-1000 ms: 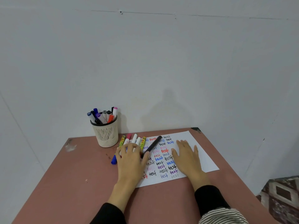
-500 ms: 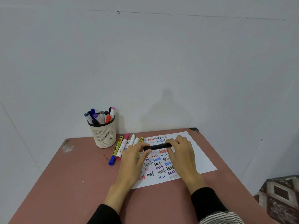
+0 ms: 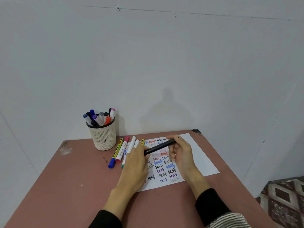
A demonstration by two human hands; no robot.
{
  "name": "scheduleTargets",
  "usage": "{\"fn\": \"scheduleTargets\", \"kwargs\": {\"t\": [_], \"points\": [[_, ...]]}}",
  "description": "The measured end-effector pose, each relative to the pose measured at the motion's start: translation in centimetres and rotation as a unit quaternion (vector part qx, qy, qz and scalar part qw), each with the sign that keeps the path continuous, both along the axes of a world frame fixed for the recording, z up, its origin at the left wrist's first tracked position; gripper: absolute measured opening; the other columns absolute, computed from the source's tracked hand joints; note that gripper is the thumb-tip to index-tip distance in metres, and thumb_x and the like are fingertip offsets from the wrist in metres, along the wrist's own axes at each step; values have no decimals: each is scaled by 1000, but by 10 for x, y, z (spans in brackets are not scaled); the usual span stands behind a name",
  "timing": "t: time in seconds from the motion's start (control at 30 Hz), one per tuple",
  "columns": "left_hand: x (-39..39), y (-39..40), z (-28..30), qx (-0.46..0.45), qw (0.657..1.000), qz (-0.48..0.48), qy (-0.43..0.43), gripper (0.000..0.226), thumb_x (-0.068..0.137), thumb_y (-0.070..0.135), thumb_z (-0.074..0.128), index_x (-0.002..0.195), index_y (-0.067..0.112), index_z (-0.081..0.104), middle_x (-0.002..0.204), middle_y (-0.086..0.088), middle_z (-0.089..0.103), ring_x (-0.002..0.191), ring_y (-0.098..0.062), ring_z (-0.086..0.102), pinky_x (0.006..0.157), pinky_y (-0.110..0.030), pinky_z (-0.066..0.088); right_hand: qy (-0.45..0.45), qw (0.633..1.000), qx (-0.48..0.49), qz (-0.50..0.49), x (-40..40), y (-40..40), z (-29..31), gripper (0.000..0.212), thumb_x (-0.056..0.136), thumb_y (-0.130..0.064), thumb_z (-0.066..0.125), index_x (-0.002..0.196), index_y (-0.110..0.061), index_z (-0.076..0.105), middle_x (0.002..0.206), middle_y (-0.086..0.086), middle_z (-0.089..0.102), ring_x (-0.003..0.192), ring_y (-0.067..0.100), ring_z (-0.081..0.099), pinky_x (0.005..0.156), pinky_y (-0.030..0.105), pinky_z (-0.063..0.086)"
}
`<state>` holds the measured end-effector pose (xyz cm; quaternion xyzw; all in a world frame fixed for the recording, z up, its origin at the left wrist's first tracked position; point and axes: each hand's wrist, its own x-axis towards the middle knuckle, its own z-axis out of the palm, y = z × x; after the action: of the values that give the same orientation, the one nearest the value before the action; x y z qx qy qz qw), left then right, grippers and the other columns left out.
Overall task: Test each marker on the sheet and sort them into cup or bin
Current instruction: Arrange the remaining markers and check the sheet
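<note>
Both hands, left hand (image 3: 137, 163) and right hand (image 3: 181, 153), gripped the black marker (image 3: 158, 147) over the sheet (image 3: 202, 155), uncapping I'd guess; cup (image 3: 102, 137) was part filled, five markers (image 3: 121, 150) left on worktop (image 3: 74, 186).

A single head-worn wide-angle camera looks forward and down from above the near edge of the brown table (image 3: 65, 186), facing the pale wall (image 3: 164, 55), which fills the upper half. The hands sit close, low and centre; the mesh cup (image 3: 102, 137) stands farther back at left. No second view overlaps this one
</note>
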<state>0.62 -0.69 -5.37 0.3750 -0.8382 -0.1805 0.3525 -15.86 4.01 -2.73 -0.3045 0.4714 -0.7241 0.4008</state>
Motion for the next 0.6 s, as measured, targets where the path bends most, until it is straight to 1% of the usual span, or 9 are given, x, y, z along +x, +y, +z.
{"fn": "scheduleTargets", "kwargs": {"t": [0.07,0.13,0.23,0.3,0.37,0.47,0.53,0.6], "points": [[-3,5,1,20,999,-34,-3,13,103,33,34,104,27,46,90,11,48,83,-9,46,76,-31,43,-11,1000,-2,2,0,2,4,26,98,-20,51,81,-8,64,53,0,39,43,11,28,41,22,21],[-5,7,3,6,998,-51,-24,21,103,41,30,98,27,46,83,9,50,77,-9,48,69,-31,42,25,999,18,-19,2,3,6,29,98,-27,55,74,-11,56,51,-2,34,42,9,25,41,20,22],[-4,7,7,-2,996,-55,-70,26,102,46,28,93,27,45,73,5,54,67,-12,50,63,-33,42,86,995,42,-28,3,4,7,34,99,-33,51,75,-11,44,51,-4,30,44,9,24,43,19,24],[-3,8,9,-15,995,-49,-86,25,101,48,26,92,30,42,69,3,55,64,-13,52,63,-35,44,91,995,46,-15,3,4,9,33,101,-33,48,78,-10,43,51,-4,31,43,9,25,43,18,25],[-2,10,9,-27,994,-44,-94,26,100,51,26,90,32,40,65,2,54,61,-13,52,62,-33,43,86,995,48,-1,1,5,10,31,101,-33,48,81,-9,44,51,-3,31,42,8,25,42,18,26],[-4,12,9,32,996,-57,-58,31,99,54,31,86,30,47,62,1,51,58,-13,48,56,-25,35,84,995,39,22,-3,8,11,30,101,-32,47,84,-8,47,52,-2,29,43,8,24,42,17,27],[-7,13,9,81,994,-68,-17,34,97,56,36,85,28,52,60,1,48,56,-10,44,55,-24,33,92,995,26,30,-6,9,12,29,101,-32,48,83,-9,48,53,-2,29,45,8,23,43,17,27],[-8,13,6,94,993,-69,22,33,96,56,40,83,29,54,61,1,47,56,-8,42,56,-24,33,78,997,8,24,-7,10,14,30,97,-35,54,79,-11,49,53,-2,28,46,9,22,44,18,25]]}}
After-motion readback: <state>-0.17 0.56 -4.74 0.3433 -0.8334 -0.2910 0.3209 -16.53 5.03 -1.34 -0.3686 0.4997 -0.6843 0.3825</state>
